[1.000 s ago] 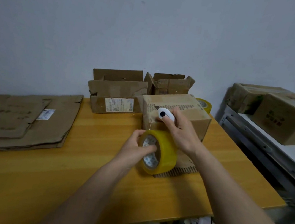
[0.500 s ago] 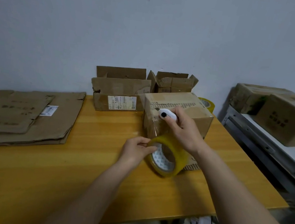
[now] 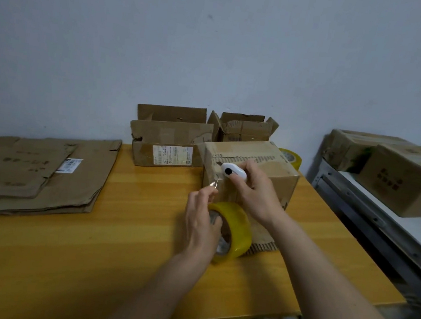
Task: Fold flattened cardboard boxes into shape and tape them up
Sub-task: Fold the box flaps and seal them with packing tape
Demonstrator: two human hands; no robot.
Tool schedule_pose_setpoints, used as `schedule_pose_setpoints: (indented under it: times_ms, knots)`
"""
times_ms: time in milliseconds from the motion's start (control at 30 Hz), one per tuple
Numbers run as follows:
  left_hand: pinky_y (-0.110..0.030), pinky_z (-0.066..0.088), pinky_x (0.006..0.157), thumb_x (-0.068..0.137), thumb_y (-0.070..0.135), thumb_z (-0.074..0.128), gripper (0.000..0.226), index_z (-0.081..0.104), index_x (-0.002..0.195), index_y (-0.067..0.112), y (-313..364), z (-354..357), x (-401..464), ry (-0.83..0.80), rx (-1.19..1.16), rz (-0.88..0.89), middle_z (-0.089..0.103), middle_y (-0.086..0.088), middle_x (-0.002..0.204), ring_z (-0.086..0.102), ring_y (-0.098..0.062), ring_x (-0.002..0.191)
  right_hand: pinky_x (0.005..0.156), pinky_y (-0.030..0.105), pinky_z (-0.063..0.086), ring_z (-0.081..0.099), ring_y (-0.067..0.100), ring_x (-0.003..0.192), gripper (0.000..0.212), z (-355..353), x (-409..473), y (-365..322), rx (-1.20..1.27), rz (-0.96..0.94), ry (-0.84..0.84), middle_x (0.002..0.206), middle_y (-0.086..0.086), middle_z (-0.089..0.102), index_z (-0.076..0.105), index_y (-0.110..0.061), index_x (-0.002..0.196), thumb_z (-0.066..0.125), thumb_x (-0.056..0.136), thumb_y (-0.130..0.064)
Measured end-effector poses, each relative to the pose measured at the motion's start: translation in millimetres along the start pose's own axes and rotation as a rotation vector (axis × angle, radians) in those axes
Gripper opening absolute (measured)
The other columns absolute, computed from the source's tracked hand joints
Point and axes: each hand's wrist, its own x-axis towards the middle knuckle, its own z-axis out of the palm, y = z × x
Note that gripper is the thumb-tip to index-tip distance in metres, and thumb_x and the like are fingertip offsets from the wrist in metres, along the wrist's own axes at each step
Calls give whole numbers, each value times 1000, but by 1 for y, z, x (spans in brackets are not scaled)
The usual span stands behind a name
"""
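Note:
A folded cardboard box (image 3: 264,163) stands on the wooden table (image 3: 85,263), taped along its top seam. My right hand (image 3: 254,191) grips a small white cutter (image 3: 233,172) against the box's near left edge. My left hand (image 3: 201,222) holds a yellow tape roll (image 3: 235,228) in front of the box, fingers through its core, thumb and forefinger up by the tape strip. A short blade tip shows just above those fingers.
A stack of flattened cardboard boxes (image 3: 33,172) lies at the table's left. Two open boxes (image 3: 169,141) stand at the back by the wall. A second yellow tape roll (image 3: 290,157) sits behind the box. Taped boxes (image 3: 411,178) rest on a white shelf at the right.
My left hand has tipped the tape roll lower and raised its fingertips toward the cutter. The right hand with the cutter stays at the box's edge.

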Motion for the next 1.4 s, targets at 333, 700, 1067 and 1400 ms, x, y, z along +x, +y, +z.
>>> schedule_pose_setpoints:
  times_ms: [333,700,1067,1400]
  knots:
    - [-6,43,79,78,-10,69,33,67,89,22,-16,-5,3,-80,-340,-43,59,2,100,56,3,96,66,17,41,57,2,79,13,-12,-6,-3,-143,-91,25,84,-14,62,60,-29,86,65,88,-17]
    - [-20,53,84,80,-12,65,33,67,87,21,-19,-9,4,-147,-532,-170,67,-1,101,64,-10,97,62,34,48,56,24,85,24,-8,-31,0,-594,-403,6,94,7,57,67,-13,113,63,89,-12]
    - [-18,54,80,82,-11,64,32,68,87,20,-18,-13,6,-174,-575,-209,67,2,99,63,7,89,64,42,51,55,30,86,26,-4,-34,-11,-661,-406,3,93,13,55,66,-10,116,62,90,-10]
    - [-27,53,89,80,-11,66,37,68,85,26,-30,-16,8,-190,-494,-149,68,6,99,64,-12,100,72,28,38,54,24,96,23,-27,-33,22,-556,-148,75,101,6,58,64,-12,114,58,91,-12]
